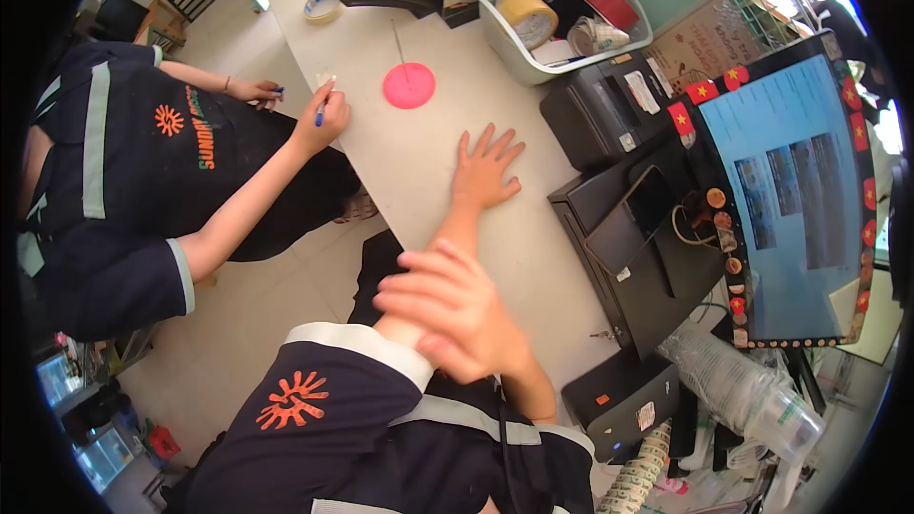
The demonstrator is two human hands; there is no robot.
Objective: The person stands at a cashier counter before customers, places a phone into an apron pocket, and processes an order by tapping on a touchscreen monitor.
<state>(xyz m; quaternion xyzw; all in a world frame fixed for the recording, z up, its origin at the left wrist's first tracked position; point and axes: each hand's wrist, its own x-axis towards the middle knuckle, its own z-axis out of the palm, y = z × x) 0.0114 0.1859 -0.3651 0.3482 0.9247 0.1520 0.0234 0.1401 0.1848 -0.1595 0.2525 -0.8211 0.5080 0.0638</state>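
Note:
My left hand [486, 171] lies palm down on the pale counter [390, 167], fingers spread, with nothing under it that I can see. Across my left arm, near the sleeve cuff, is my right hand [457, 309], slightly blurred, its fingers apart and holding no object. It overlaps the arm; whether it presses on it I cannot tell. Beyond my left hand stands a pink round base with a thin upright spike [409, 86]. A black printer [605, 105] is to the right of my left hand.
A co-worker's hand [322, 119] holds a blue pen at the counter edge. Around the counter are a tape roll [323, 6], a basket [524, 62] of tapes, a black box [609, 257] with a phone [628, 219] on top, a monitor [790, 200] and stacked plastic cups [743, 390].

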